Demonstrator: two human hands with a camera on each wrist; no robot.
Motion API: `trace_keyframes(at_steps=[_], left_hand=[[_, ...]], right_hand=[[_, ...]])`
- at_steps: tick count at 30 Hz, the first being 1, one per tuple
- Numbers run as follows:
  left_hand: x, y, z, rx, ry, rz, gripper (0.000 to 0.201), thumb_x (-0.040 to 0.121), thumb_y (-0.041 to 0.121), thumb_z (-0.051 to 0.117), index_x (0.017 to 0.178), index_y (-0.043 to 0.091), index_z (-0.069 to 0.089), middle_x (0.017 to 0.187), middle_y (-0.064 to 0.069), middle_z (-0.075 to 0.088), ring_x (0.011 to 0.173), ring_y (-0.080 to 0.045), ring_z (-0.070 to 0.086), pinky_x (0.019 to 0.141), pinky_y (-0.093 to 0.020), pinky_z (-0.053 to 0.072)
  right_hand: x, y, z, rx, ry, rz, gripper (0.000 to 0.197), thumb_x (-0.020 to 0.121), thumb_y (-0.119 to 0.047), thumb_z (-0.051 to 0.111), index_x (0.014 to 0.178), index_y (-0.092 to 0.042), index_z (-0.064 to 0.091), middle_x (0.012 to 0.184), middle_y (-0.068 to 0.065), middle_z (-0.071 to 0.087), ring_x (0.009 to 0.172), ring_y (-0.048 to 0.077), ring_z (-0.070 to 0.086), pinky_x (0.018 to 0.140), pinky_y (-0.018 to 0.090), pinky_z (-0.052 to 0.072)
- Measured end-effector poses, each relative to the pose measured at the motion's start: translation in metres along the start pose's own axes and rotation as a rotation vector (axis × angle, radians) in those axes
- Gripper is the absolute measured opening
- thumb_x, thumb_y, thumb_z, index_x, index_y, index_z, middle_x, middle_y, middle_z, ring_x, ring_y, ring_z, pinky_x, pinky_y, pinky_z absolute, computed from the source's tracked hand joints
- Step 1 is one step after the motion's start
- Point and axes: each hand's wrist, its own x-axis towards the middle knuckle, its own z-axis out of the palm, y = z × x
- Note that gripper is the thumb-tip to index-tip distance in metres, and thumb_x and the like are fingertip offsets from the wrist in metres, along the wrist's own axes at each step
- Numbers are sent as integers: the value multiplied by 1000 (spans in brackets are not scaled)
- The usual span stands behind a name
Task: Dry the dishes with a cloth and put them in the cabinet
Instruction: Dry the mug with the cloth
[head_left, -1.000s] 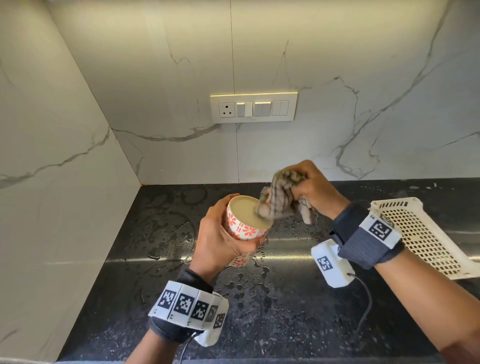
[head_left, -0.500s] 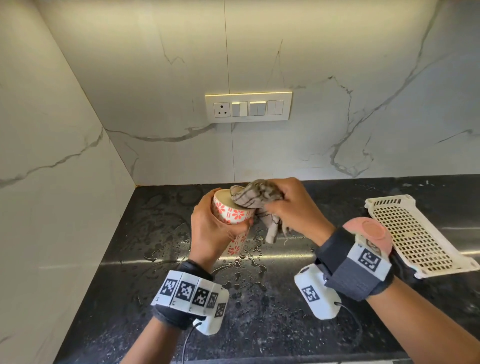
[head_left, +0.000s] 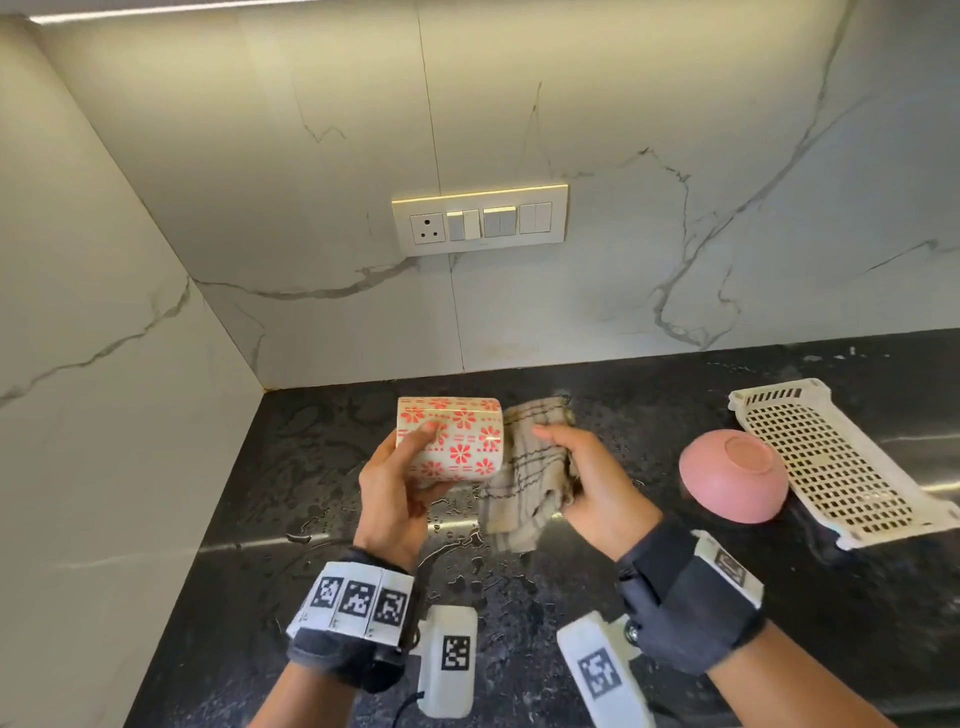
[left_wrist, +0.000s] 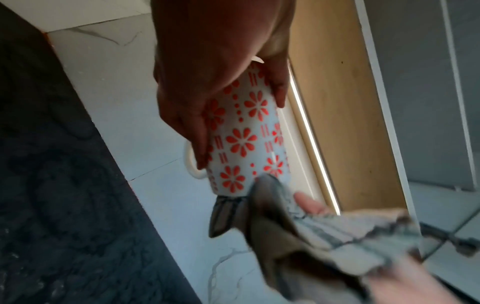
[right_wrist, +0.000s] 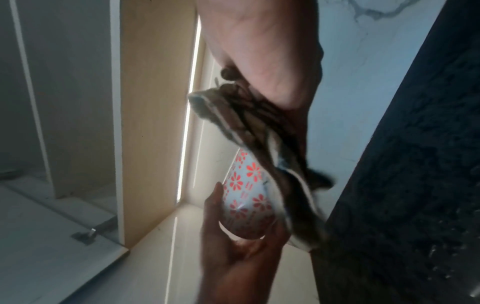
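Note:
A white mug with red flowers (head_left: 457, 441) lies on its side in my left hand (head_left: 400, 483), held above the wet black counter (head_left: 322, 493). In the left wrist view my thumb and fingers wrap the mug (left_wrist: 241, 139), and its handle (left_wrist: 191, 164) shows behind them. My right hand (head_left: 587, 483) grips a checked beige cloth (head_left: 524, 478) and presses it against the mug's right end. The right wrist view shows the cloth (right_wrist: 259, 135) bunched under the palm, against the mug (right_wrist: 246, 197). Which end of the mug the cloth covers is hidden.
A pink bowl (head_left: 735, 475) sits upside down on the counter to the right, against a white perforated drying tray (head_left: 826, 462). Marble walls close the corner at left and behind, with a switch panel (head_left: 480, 221). Water drops cover the counter. A wooden cabinet side (left_wrist: 342, 102) shows overhead.
The mug has turned from mouth-up to lying on its side. The cloth came out of the mouth and now sits at the mug's right end. The pink bowl has come into view.

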Motion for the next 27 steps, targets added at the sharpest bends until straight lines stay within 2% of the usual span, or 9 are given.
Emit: trace_keyframes(at_steps=[3,7,11,14,18,19,22,25,27], left_hand=[[-4,-6,1,14,-81,-20,38,68,24,70,101,8,60,87,-7,70,78,-16,68,63,-30,57],[-8,-5,2,-99,-93,-48,36,74,33,56,102,10,58,86,-7,71,82,-20,66,67,-35,56],[-11,3,9,-127,-103,-73,38,85,39,48,104,8,60,93,-12,70,89,-25,65,69,-35,57],[-8,8,9,-157,-71,-127,35,90,42,45,94,12,62,78,-7,69,73,-19,66,53,-29,56],[-4,15,2,-156,-37,-302,40,82,45,58,93,7,64,82,-13,68,80,-28,65,50,-38,57],[-3,16,0,-150,-47,-321,41,82,45,59,95,6,63,84,-15,68,83,-30,64,50,-41,58],[-3,18,-4,-102,-171,-310,44,79,42,58,105,6,61,89,-16,67,81,-30,66,61,-44,58],[-8,15,-7,58,-320,-223,61,74,49,64,118,7,58,101,-16,64,85,-31,62,77,-48,55],[-9,7,-7,172,-326,-145,78,57,59,75,112,7,59,93,-11,66,74,-23,61,68,-39,55]], right_hand=[[-1,-9,12,-3,-106,65,26,91,-18,51,108,-5,64,100,12,72,90,24,68,75,35,55],[-12,-23,25,-114,-329,77,30,77,-33,62,99,-13,66,92,6,74,85,20,70,73,29,57],[-12,-18,33,-576,-408,-192,41,71,-3,75,108,-13,61,106,4,69,95,13,67,75,20,54],[-12,-14,36,-1024,-392,-462,44,75,-1,70,117,-3,55,118,4,60,94,8,62,73,10,50],[-16,-13,31,-1398,-466,-595,33,87,-6,59,119,0,54,97,6,67,74,17,66,64,8,48],[-14,-13,28,-1424,-483,-583,32,87,-7,59,118,1,55,93,5,68,80,15,65,66,7,47],[-7,-14,17,-1330,-458,-553,37,81,-7,68,116,2,58,110,11,67,93,12,65,74,6,47],[-1,-19,13,-933,-411,-447,32,74,5,71,102,-9,64,102,-4,68,89,2,66,72,15,53],[0,-22,14,-718,-407,-390,41,71,13,69,96,-19,63,95,-12,68,86,1,67,73,19,54]])
